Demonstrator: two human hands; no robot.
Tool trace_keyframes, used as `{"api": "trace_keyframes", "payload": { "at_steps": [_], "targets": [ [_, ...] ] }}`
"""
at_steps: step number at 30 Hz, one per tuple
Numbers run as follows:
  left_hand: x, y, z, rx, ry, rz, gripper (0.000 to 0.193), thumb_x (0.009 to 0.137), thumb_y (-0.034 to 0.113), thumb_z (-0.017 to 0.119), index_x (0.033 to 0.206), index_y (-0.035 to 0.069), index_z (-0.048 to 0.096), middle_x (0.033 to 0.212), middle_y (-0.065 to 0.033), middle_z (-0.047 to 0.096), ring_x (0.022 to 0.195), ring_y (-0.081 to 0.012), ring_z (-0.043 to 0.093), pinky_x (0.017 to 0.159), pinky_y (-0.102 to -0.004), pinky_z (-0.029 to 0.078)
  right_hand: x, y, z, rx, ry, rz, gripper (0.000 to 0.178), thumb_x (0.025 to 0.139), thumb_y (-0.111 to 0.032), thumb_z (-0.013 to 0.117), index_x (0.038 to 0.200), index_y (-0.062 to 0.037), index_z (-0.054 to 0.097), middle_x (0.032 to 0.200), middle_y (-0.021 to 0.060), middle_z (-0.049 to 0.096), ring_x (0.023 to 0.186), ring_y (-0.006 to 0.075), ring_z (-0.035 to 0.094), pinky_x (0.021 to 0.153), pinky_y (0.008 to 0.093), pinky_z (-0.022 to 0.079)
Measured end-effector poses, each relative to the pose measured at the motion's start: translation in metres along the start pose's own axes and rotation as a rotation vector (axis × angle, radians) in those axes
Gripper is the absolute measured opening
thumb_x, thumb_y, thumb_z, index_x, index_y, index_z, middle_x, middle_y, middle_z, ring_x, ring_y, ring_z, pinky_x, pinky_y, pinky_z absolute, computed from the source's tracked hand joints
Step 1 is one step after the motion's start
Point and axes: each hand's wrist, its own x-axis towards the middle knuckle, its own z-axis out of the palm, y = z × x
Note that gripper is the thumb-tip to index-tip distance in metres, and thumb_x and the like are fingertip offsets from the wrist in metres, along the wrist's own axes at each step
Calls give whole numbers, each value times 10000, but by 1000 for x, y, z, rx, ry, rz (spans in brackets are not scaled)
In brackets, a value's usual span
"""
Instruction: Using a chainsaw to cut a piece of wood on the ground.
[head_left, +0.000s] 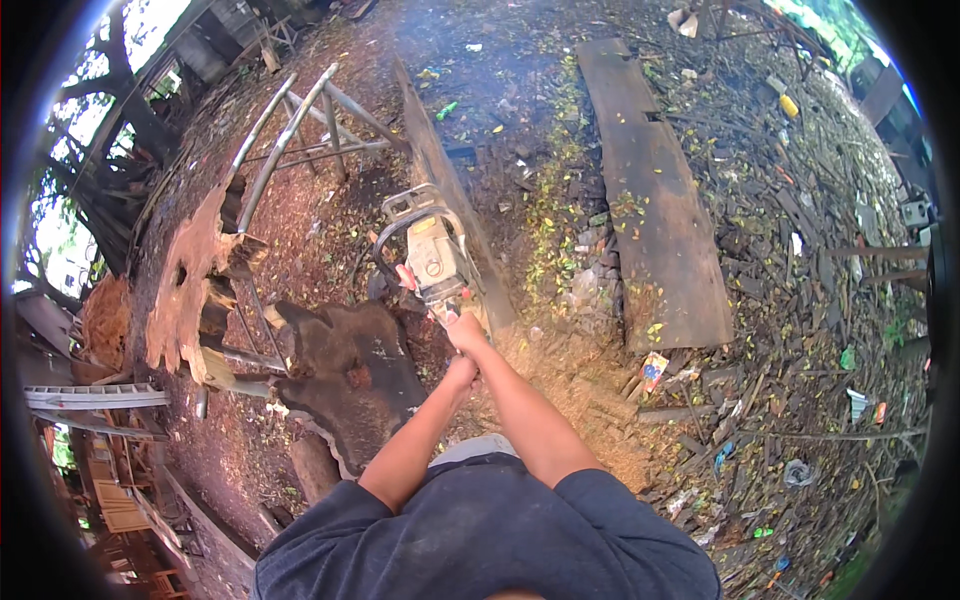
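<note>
Both arms reached forward, drawing together into a narrow V! The bare right forearm (535,415), out of a dark navy short sleeve (630,515), angled up and leftward, long and nearly straight. In from the other side slanted the bare left forearm (412,437), below a matching dark navy left sleeve (325,528). Farthest out, the bare-skinned right grip (465,333) was curled in a hold; and tucked just behind, close by the right wrist (481,352), sat the bare-skinned left grip (461,374), its fingers hidden from view!
</note>
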Motion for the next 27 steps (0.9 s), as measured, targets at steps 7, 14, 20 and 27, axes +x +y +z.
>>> {"api": "trace_keyframes", "payload": {
  "at_steps": [7, 14, 20, 27],
  "targets": [
    [-6, 10, 12, 19, 42, 2, 219, 919, 201, 473, 721, 110, 492, 585, -5, 440, 414, -103, 352, 349, -271, 233, 18, 11, 5, 59, -19, -37, 497, 937, -364, 519, 739, 81, 617, 612, 204, 611, 534, 305, 626, 517, 439, 462],
    [-9, -7, 5, -35, -11, 13, 207, 919, 171, 472, 725, 101, 490, 587, -1, 428, 420, -105, 347, 353, -267, 233, 0, 16, 4, 75, -28, -56, 498, 942, -358, 521, 697, 67, 609, 557, 156, 582, 471, 250, 579, 472, 416, 427],
    [-35, -9, 20, -69, 32, -2, 177, 917, 153, 461, 745, 116, 475, 602, 8, 410, 444, -92, 335, 365, -258, 223, -23, 15, -11, 108, -131, 32, 481, 904, -351, 520, 924, 114, 641, 915, 335, 632, 931, 431, 638, 767, 464, 495],
    [-60, -32, 30, -61, 36, -32, 157, 896, 143, 482, 740, 138, 464, 602, 25, 385, 456, -82, 311, 378, -248, 221, -47, 36, -13, 148, -86, 2, 466, 941, -330, 541, 705, 68, 597, 581, 148, 581, 443, 223, 554, 429, 397, 404]
  ]
}}
